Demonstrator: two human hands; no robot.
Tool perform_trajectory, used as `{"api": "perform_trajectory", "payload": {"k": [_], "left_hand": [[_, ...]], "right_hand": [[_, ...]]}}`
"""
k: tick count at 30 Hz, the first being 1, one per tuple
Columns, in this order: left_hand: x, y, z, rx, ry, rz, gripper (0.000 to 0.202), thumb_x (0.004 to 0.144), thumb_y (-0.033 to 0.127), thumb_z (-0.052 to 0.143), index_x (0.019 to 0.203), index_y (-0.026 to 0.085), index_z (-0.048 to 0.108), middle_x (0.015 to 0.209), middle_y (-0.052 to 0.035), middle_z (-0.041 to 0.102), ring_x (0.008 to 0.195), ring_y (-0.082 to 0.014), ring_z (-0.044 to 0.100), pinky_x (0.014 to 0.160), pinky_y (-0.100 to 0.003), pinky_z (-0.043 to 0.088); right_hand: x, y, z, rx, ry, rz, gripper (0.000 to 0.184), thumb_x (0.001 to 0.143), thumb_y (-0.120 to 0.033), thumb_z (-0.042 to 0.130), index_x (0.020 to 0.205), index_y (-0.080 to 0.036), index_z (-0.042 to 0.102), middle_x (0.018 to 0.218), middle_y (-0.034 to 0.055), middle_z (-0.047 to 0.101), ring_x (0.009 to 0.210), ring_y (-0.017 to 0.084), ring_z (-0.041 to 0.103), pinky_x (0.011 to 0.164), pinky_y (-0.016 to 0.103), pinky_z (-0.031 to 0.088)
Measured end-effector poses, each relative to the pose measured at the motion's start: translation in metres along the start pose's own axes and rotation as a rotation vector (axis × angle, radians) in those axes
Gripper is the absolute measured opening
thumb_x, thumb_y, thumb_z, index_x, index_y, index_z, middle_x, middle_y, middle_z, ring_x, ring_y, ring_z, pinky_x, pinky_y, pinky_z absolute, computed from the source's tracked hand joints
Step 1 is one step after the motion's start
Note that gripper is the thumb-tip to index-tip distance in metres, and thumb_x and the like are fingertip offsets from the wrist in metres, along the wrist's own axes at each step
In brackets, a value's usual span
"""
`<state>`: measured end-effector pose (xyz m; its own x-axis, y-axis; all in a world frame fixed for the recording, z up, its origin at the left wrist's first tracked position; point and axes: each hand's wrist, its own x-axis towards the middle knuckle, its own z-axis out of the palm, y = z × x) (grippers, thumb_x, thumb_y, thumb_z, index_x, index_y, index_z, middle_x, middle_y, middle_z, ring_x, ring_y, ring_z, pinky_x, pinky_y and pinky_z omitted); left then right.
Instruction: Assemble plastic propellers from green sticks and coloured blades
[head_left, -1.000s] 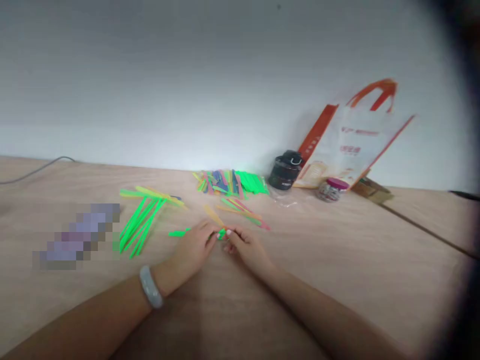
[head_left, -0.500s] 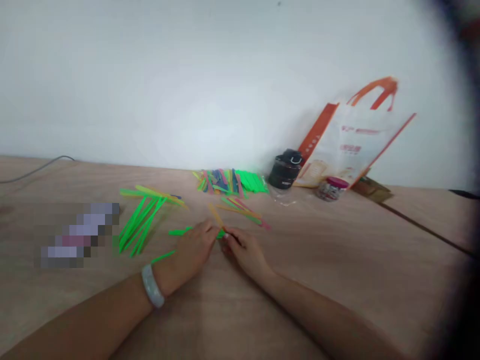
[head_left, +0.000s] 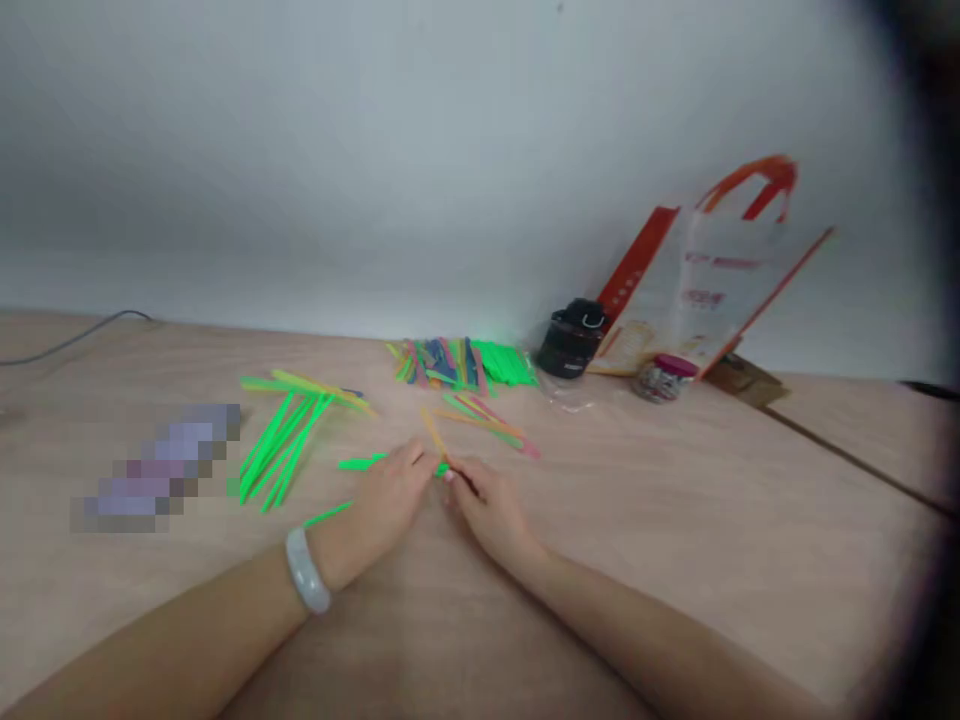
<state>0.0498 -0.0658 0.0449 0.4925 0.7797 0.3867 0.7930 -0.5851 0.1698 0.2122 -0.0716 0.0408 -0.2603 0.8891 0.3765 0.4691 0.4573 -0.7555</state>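
Observation:
My left hand (head_left: 397, 492), with a pale bangle (head_left: 306, 572) at the wrist, is closed over a green plastic strip (head_left: 360, 463) whose outer end sticks out to its left. Close beside it, my right hand (head_left: 491, 508) pinches a green end (head_left: 441, 469) between thumb and forefinger. From the gap between both hands an orange strip (head_left: 433, 432) points up and away; its lower end meets the fingertips. Whether the two strips are joined there is hidden. Another green strip (head_left: 328, 513) pokes out beside my left wrist.
Left lie loose green strips (head_left: 289, 450), yellow ones (head_left: 315, 385) and a pixelated object (head_left: 161, 470). Beyond my hands are mixed pink and orange strips (head_left: 487, 420) and packed coloured strips (head_left: 457, 363). A black container (head_left: 571, 340), jar (head_left: 666, 378) and carrier bag (head_left: 697, 270) stand right.
Both hands stay nearly in place, with the fingers shifting only slightly around the strips. The picture is a little brighter on the table; the strips lie as before.

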Motion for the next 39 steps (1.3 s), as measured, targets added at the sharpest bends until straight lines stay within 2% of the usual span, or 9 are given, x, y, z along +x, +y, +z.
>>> {"api": "perform_trajectory", "payload": {"k": [7, 10, 15, 17, 20, 22, 26, 31, 39], "left_hand": [[-0.002, 0.005, -0.004, 0.038, -0.004, 0.014, 0.030, 0.088, 0.008, 0.038, 0.111, 0.015, 0.055, 0.104, -0.0082, 0.059, 0.096, -0.0208, 0.054, 0.086, -0.036, 0.046], [-0.002, -0.004, -0.014, 0.062, -0.002, 0.009, 0.036, 0.085, 0.004, 0.036, 0.115, 0.014, 0.054, 0.109, -0.0093, 0.058, 0.099, -0.0203, 0.054, 0.090, -0.035, 0.044], [-0.007, -0.056, -0.040, 0.232, 0.101, -0.130, 0.035, 0.084, 0.007, 0.037, 0.113, 0.011, 0.056, 0.109, -0.0134, 0.058, 0.105, -0.0244, 0.053, 0.093, -0.038, 0.042], [-0.011, -0.081, -0.048, 0.328, 0.120, -0.276, 0.035, 0.086, 0.011, 0.034, 0.113, 0.011, 0.056, 0.103, -0.0135, 0.058, 0.097, -0.0246, 0.056, 0.087, -0.038, 0.045], [-0.016, -0.110, -0.056, 0.429, 0.056, -0.406, 0.034, 0.088, 0.015, 0.032, 0.111, 0.010, 0.057, 0.096, -0.0136, 0.059, 0.089, -0.0244, 0.058, 0.080, -0.037, 0.047], [-0.018, -0.120, -0.057, 0.456, 0.005, -0.456, 0.033, 0.089, 0.018, 0.033, 0.107, 0.009, 0.059, 0.094, -0.0147, 0.059, 0.088, -0.0252, 0.058, 0.077, -0.036, 0.047], [-0.020, -0.123, -0.056, 0.462, -0.050, -0.502, 0.035, 0.092, 0.023, 0.030, 0.103, 0.009, 0.060, 0.096, -0.0153, 0.060, 0.089, -0.0254, 0.060, 0.076, -0.035, 0.047], [-0.020, -0.122, -0.052, 0.468, -0.042, -0.523, 0.038, 0.093, 0.036, 0.032, 0.104, 0.010, 0.059, 0.100, -0.0154, 0.060, 0.091, -0.0266, 0.059, 0.077, -0.036, 0.047], [-0.022, -0.120, -0.055, 0.465, -0.048, -0.501, 0.031, 0.091, 0.031, 0.040, 0.108, 0.010, 0.057, 0.100, -0.0151, 0.059, 0.093, -0.0268, 0.058, 0.077, -0.035, 0.046]], "right_hand": [[0.011, 0.010, -0.003, -0.027, 0.014, -0.026, 0.033, 0.083, -0.020, 0.044, 0.106, -0.022, 0.066, 0.102, 0.0053, 0.068, 0.094, 0.019, 0.062, 0.084, 0.034, 0.048], [0.011, 0.011, -0.007, -0.087, 0.042, -0.024, 0.034, 0.086, -0.026, 0.045, 0.115, -0.022, 0.061, 0.105, 0.0073, 0.067, 0.092, 0.019, 0.062, 0.078, 0.032, 0.050], [0.011, 0.015, -0.013, -0.158, 0.076, -0.044, 0.032, 0.087, -0.028, 0.045, 0.112, -0.019, 0.062, 0.103, 0.0081, 0.066, 0.090, 0.019, 0.061, 0.070, 0.029, 0.050], [0.012, 0.018, -0.014, -0.187, 0.085, -0.058, 0.030, 0.087, -0.027, 0.044, 0.108, -0.019, 0.064, 0.099, 0.0077, 0.067, 0.088, 0.019, 0.061, 0.071, 0.029, 0.049], [0.015, 0.022, -0.015, -0.220, 0.101, -0.073, 0.027, 0.087, -0.026, 0.045, 0.103, -0.019, 0.066, 0.095, 0.0069, 0.067, 0.087, 0.018, 0.061, 0.074, 0.030, 0.049], [0.016, 0.026, -0.016, -0.231, 0.108, -0.090, 0.026, 0.087, -0.026, 0.045, 0.101, -0.020, 0.066, 0.095, 0.0064, 0.067, 0.089, 0.018, 0.061, 0.076, 0.030, 0.048], [0.021, 0.036, -0.021, -0.243, 0.129, -0.092, 0.026, 0.087, -0.027, 0.044, 0.099, -0.019, 0.066, 0.097, 0.0066, 0.068, 0.090, 0.019, 0.061, 0.074, 0.031, 0.048], [0.028, 0.048, -0.036, -0.295, 0.186, -0.082, 0.028, 0.088, -0.030, 0.043, 0.098, -0.018, 0.066, 0.095, 0.0072, 0.067, 0.087, 0.020, 0.060, 0.073, 0.032, 0.048], [0.038, 0.073, -0.060, -0.578, 0.232, -0.123, 0.026, 0.086, -0.022, 0.042, 0.095, -0.015, 0.066, 0.092, 0.0089, 0.065, 0.092, 0.021, 0.056, 0.085, 0.035, 0.043]]}}
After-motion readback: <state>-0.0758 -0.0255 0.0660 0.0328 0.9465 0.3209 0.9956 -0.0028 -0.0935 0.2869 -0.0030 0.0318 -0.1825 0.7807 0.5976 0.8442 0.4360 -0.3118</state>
